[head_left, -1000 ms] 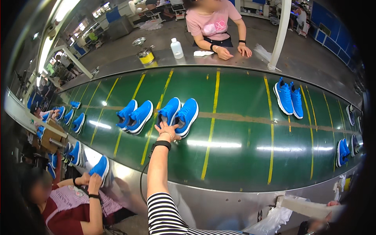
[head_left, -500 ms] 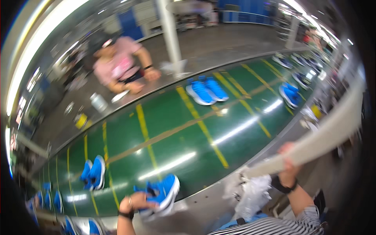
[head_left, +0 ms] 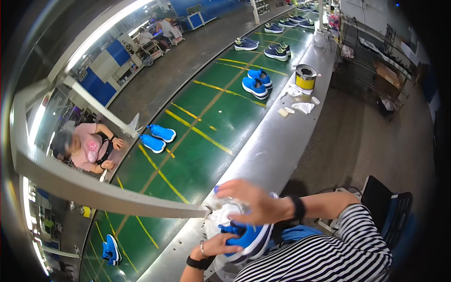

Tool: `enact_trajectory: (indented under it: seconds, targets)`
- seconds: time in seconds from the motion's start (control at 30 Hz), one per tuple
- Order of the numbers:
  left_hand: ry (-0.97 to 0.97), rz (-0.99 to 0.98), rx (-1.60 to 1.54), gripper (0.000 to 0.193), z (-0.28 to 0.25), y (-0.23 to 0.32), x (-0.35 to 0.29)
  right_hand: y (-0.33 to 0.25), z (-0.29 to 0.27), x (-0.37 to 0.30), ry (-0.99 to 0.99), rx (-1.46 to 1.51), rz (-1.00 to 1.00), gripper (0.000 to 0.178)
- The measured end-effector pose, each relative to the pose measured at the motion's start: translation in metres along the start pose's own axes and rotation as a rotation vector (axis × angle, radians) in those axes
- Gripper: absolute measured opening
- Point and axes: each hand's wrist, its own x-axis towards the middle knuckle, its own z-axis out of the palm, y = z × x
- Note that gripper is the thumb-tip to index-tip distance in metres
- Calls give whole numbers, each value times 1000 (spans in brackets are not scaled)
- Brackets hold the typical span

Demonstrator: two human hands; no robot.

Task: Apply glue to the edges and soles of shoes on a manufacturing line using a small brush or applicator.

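Note:
Close to my body, a blue sneaker [head_left: 257, 242] with a white and dark sole is in the grip of my left hand [head_left: 217, 245], its fingers pressed on the upper near the opening. My right hand [head_left: 256, 202], a little blurred, hovers over the shoe with fingers stretched and thumb apart. Beneath it bunches crumpled white plastic [head_left: 228, 212] by the end of a pale metal post [head_left: 155, 204]. Whether the right fingertips touch the plastic or the shoe is hard to make out.
A green conveyor belt [head_left: 206, 162] carries blue sneakers [head_left: 159, 137] and dark sneakers [head_left: 277, 51]. On the metal ledge [head_left: 268, 160] stand a yellow-banded can [head_left: 306, 77] and white scraps [head_left: 302, 107]. Across the belt sits a person in pink [head_left: 89, 150]. A dark chair [head_left: 392, 207] is behind right.
The sneaker in my left hand has come off the belt's edge toward my body. My right hand has moved from beside the post to above the shoe. The view has turned right.

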Motion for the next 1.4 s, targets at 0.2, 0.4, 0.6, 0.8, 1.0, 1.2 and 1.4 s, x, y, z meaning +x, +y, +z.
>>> enact_trajectory:
  seconds: [0.2,0.4,0.6,0.8,1.0,1.2,1.4]
  targets:
    - [548,143,373,41,16,81,139,71,-115,-94,267,-104,631,48]
    - [950,189,560,39,6,75,284,217,-111,-112,278,-166,748,64]
    - [1219,201,66,50,0,74,286,316,-153,-131,188,-93,964,60]
    - [1054,45,-13,66,-24,-24,334,318,-143,-97,20,-160,1076,77]
    - [770,-151,-1143,35,-56,39,307,317,-181,-85,166,742,1337,41]
    - [870,86,-1497,37,-29,36,320,325,-204,-70,105,974,1459,34]
    - [987,141,-1556,39,-19,42,335,357,-213,-55,-182,936,1355,33]
